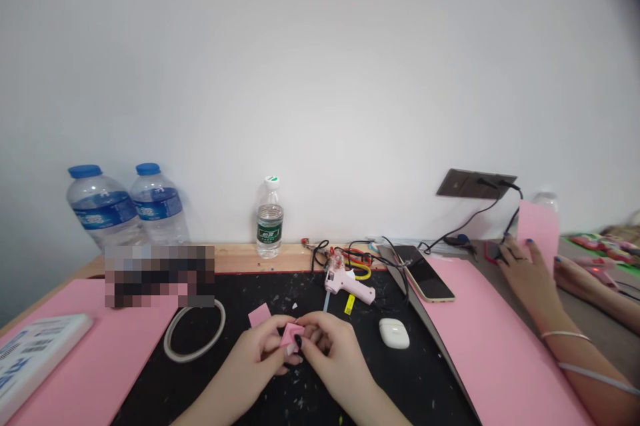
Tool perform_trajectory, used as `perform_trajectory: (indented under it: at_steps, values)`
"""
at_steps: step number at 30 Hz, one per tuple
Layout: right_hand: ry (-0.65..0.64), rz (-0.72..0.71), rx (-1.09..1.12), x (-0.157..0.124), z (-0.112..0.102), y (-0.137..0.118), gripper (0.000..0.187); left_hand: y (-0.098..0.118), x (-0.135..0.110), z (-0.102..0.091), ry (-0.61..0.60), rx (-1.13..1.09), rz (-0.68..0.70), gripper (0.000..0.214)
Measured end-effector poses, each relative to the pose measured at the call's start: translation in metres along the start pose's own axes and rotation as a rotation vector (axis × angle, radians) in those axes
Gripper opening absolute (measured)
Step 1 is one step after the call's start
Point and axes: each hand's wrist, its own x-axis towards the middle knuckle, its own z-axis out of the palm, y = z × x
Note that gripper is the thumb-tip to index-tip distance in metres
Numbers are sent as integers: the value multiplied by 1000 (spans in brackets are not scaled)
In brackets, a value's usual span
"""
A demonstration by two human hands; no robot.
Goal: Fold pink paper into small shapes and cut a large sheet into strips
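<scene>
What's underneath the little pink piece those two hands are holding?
A black mat flecked with white scraps lies beneath the pink piece, pinched between the left hand and right hand. The hands cover the spot right below, so anything there is hidden.

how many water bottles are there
3. A large blue-capped bottle and a second blue-capped bottle stand side by side at back left; a small green-labelled bottle stands at back centre. A clear top behind the co-worker's pink sheet, far right, may be a fourth.
</scene>
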Motion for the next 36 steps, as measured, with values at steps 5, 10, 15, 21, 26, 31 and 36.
perform_trajectory:
  at_steps: [5, 10, 15, 21, 26, 31, 36]
  values:
    - [5, -32, -89, -1, 0, -3, 19, 1, -2, -1, -7, 16, 10, 34]
    - [13, -50, -113, -4, 2, 1, 25, 2, -1, -1, -10, -15, -3, 30]
    - [19, -52, -112, -3, 3, 4, 31, 2, -1, 0, -5, -47, -17, 24]
    - [71, 2, -68, 0, 0, -4, 26, 0, -1, 0, -9, -86, -46, 17]
    - [87, 71, -38, 1, 1, 0, 31, 2, 1, 1, -4, -103, -86, 19]
    - [105, 79, -73, 0, 2, 3, 24, 5, 1, 3, 2, -102, -155, 29]
    - [91, 19, -67, 0, 1, 0, 20, 7, 1, 3, -8, -108, -216, 41]
